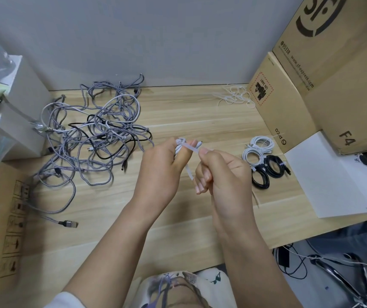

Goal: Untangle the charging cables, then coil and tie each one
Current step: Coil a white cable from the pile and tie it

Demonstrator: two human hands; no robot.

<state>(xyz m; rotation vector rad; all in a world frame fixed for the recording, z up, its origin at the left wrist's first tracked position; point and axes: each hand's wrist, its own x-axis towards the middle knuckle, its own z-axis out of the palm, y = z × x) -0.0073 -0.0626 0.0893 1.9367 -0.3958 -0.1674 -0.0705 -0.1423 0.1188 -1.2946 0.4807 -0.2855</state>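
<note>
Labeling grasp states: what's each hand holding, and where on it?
Left hand grips a coiled white cable round its bundled loops. Right hand pinches the white cable tie wrapped across the coil, near its free end.

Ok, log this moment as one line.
step: tying coil | left hand: grips white cable coil | right hand: pinches zip tie | tied coils: four | tangle: remains

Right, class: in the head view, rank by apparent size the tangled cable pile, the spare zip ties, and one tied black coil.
1. tangled cable pile
2. spare zip ties
3. tied black coil

The last two look close; distance blurs it.
</note>
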